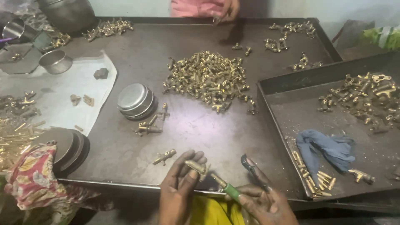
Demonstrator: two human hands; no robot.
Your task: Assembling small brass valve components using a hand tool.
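Fingers [189,164] of the left hand [179,187] pinch a small brass valve fitting [196,167] just above the near rim of the dark metal tray [125,156]. The right hand [260,200] grips a green-handled screwdriver [227,189], its tip touching the fitting. Just beside, right, a blue cloth [329,150] lies in a second dark tray [287,112]. Beyond, a heap of brass fittings [206,79] sits mid-tray, stacked steel bowls [135,101] to its left. Farthest off, another person's hand [228,10] rests at the tray's far edge.
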